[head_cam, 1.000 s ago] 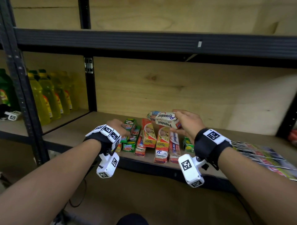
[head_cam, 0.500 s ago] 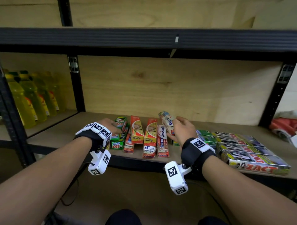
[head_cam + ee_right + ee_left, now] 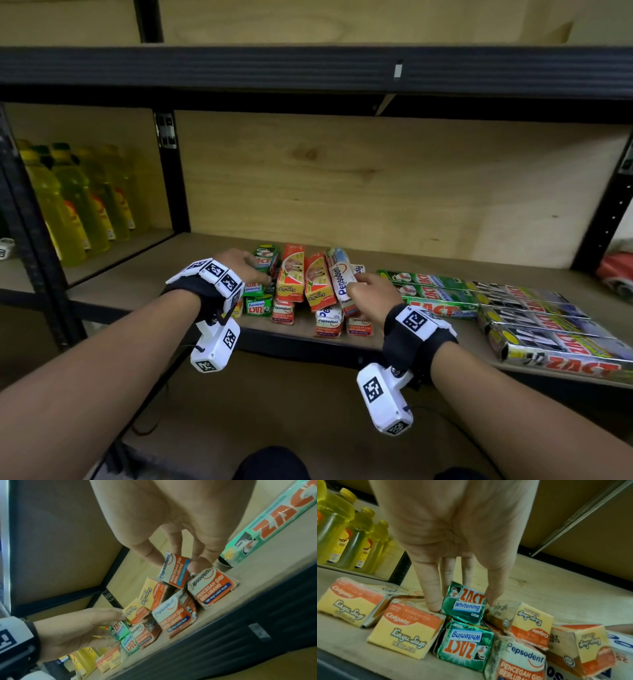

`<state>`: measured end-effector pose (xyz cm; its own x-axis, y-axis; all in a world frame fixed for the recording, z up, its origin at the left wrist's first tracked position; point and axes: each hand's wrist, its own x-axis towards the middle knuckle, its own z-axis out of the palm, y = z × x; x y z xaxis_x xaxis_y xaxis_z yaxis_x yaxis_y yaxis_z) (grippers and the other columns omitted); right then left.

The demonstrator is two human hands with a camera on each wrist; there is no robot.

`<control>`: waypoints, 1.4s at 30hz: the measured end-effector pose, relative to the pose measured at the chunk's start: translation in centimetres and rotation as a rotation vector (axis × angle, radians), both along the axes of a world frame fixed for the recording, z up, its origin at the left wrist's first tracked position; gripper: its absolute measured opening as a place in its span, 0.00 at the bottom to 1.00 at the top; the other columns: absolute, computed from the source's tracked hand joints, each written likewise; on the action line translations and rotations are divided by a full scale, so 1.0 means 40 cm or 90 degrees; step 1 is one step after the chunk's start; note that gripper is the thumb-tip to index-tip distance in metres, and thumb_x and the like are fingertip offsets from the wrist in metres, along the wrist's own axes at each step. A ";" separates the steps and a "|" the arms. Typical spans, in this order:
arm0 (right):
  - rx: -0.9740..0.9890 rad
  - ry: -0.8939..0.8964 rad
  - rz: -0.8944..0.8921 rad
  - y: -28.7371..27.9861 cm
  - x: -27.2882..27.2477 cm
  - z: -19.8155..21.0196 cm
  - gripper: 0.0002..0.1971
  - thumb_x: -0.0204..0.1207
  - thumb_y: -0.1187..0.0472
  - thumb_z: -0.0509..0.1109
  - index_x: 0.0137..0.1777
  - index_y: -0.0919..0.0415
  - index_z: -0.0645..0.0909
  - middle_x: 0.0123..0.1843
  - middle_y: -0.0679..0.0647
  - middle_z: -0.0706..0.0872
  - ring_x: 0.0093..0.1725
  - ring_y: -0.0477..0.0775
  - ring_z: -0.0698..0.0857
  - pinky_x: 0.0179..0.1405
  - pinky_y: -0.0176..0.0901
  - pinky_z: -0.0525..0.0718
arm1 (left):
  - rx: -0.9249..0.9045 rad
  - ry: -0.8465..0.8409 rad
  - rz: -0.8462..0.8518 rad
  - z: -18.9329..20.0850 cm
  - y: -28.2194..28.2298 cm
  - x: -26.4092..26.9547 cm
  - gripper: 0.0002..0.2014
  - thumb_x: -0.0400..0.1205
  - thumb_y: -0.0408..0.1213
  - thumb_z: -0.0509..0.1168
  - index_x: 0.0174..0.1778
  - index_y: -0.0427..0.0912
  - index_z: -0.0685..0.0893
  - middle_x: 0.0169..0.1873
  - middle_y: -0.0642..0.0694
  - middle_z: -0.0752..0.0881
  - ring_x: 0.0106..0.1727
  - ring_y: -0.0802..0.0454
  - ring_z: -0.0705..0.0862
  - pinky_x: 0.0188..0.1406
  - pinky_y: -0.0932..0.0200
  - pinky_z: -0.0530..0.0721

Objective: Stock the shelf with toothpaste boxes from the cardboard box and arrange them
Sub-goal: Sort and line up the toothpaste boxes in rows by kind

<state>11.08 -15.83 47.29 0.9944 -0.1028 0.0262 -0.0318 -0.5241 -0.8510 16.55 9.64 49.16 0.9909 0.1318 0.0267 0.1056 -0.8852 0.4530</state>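
Small toothpaste boxes lie stacked on the wooden shelf: orange-yellow Colgate boxes, green ZACT boxes and white-red Pepsodent boxes. My left hand is at the pile's left. Its fingers reach down either side of the upper green ZACT box and grip it. My right hand pinches a Pepsodent box between thumb and fingers. That box lies lengthwise on top of the pile's right side, slightly tilted. No cardboard box is in view.
Long ZACT cartons lie sideways in rows on the right of the shelf. Yellow bottles fill the neighbouring bay beyond a black upright. A black beam of the upper shelf runs overhead. Bare board shows behind the pile.
My right hand has turned the Pepsodent box from crosswise to lengthwise and lowered it onto the right of the pile. The left hand has stayed on the green boxes.
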 end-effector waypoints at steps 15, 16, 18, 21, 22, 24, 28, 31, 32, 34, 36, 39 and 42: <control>-0.163 -0.043 0.023 -0.032 0.020 0.033 0.21 0.78 0.57 0.66 0.71 0.46 0.77 0.71 0.56 0.78 0.43 0.50 0.88 0.35 0.38 0.83 | -0.234 -0.113 0.019 -0.006 0.025 -0.035 0.22 0.72 0.47 0.77 0.64 0.56 0.87 0.64 0.49 0.84 0.47 0.50 0.86 0.50 0.57 0.88; -0.169 -0.054 0.028 -0.036 0.020 0.041 0.21 0.77 0.57 0.66 0.71 0.46 0.77 0.70 0.55 0.79 0.43 0.51 0.89 0.35 0.39 0.83 | -0.230 -0.126 0.010 0.004 0.025 -0.040 0.22 0.72 0.47 0.77 0.63 0.58 0.86 0.66 0.50 0.83 0.48 0.52 0.87 0.50 0.58 0.87; -0.198 -0.086 0.037 -0.048 0.017 0.065 0.22 0.77 0.57 0.67 0.71 0.46 0.77 0.68 0.52 0.81 0.45 0.50 0.86 0.40 0.38 0.81 | -0.229 -0.148 -0.016 0.033 0.019 -0.055 0.21 0.71 0.47 0.78 0.60 0.61 0.87 0.71 0.51 0.81 0.54 0.53 0.86 0.51 0.57 0.88; -0.229 -0.124 0.049 -0.067 0.008 0.110 0.23 0.77 0.57 0.70 0.71 0.43 0.76 0.68 0.54 0.74 0.43 0.49 0.84 0.39 0.37 0.83 | -0.201 -0.172 -0.084 0.078 -0.006 -0.079 0.20 0.71 0.44 0.78 0.58 0.63 0.86 0.71 0.53 0.80 0.58 0.52 0.85 0.45 0.61 0.84; -0.236 -0.135 0.052 -0.075 0.005 0.125 0.23 0.76 0.57 0.70 0.71 0.41 0.75 0.68 0.55 0.72 0.46 0.52 0.85 0.46 0.41 0.85 | -0.187 -0.180 -0.109 0.092 -0.018 -0.086 0.21 0.70 0.44 0.78 0.58 0.63 0.86 0.69 0.54 0.81 0.56 0.51 0.87 0.44 0.61 0.85; -0.249 -0.150 0.048 -0.097 -0.002 0.155 0.26 0.76 0.57 0.70 0.73 0.40 0.73 0.70 0.57 0.72 0.54 0.56 0.84 0.58 0.46 0.84 | -0.195 -0.194 -0.161 0.114 -0.048 -0.100 0.22 0.69 0.43 0.79 0.59 0.65 0.86 0.64 0.57 0.82 0.54 0.49 0.90 0.46 0.59 0.87; -0.152 -0.129 0.019 -0.156 -0.015 0.203 0.34 0.79 0.52 0.73 0.82 0.47 0.63 0.64 0.61 0.80 0.57 0.63 0.87 0.54 0.51 0.87 | -0.276 -0.160 -0.284 0.133 -0.121 -0.119 0.25 0.71 0.37 0.79 0.60 0.66 0.85 0.58 0.60 0.87 0.52 0.57 0.90 0.47 0.52 0.91; 0.059 -0.053 0.021 -0.199 -0.036 0.213 0.38 0.79 0.50 0.75 0.83 0.54 0.59 0.59 0.62 0.86 0.57 0.66 0.89 0.50 0.56 0.91 | -0.334 -0.143 -0.351 0.134 -0.190 -0.136 0.28 0.74 0.35 0.78 0.66 0.64 0.82 0.57 0.64 0.84 0.49 0.67 0.89 0.41 0.63 0.90; 0.094 -0.040 0.032 -0.210 -0.045 0.211 0.38 0.78 0.49 0.75 0.83 0.55 0.59 0.61 0.62 0.87 0.56 0.64 0.90 0.52 0.57 0.91 | -0.352 -0.137 -0.368 0.129 -0.214 -0.136 0.29 0.74 0.35 0.78 0.68 0.63 0.81 0.58 0.65 0.84 0.49 0.71 0.88 0.42 0.65 0.89; 0.153 -0.048 0.052 -0.231 -0.055 0.201 0.35 0.77 0.49 0.76 0.79 0.57 0.65 0.61 0.62 0.88 0.54 0.62 0.91 0.55 0.61 0.90 | -0.372 -0.119 -0.404 0.119 -0.261 -0.140 0.31 0.74 0.37 0.78 0.71 0.63 0.77 0.58 0.69 0.84 0.51 0.74 0.86 0.47 0.67 0.86; 0.218 -0.071 0.053 -0.247 -0.059 0.193 0.24 0.79 0.53 0.76 0.70 0.58 0.73 0.58 0.63 0.90 0.51 0.63 0.92 0.55 0.64 0.90 | -0.376 -0.096 -0.429 0.109 -0.302 -0.141 0.35 0.73 0.42 0.79 0.74 0.64 0.74 0.61 0.70 0.82 0.56 0.72 0.83 0.51 0.68 0.83; 0.323 -0.081 0.056 -0.271 -0.062 0.187 0.19 0.80 0.60 0.74 0.68 0.59 0.74 0.51 0.62 0.92 0.48 0.64 0.93 0.51 0.60 0.91 | -0.398 -0.072 -0.451 0.092 -0.347 -0.130 0.38 0.69 0.45 0.81 0.75 0.64 0.74 0.65 0.65 0.83 0.62 0.64 0.85 0.60 0.57 0.85; 0.363 -0.082 0.056 -0.296 -0.068 0.181 0.19 0.80 0.65 0.74 0.67 0.59 0.74 0.49 0.64 0.93 0.47 0.66 0.93 0.51 0.63 0.91 | -0.412 -0.062 -0.465 0.083 -0.375 -0.122 0.38 0.70 0.42 0.81 0.75 0.61 0.74 0.62 0.66 0.84 0.58 0.69 0.86 0.58 0.66 0.84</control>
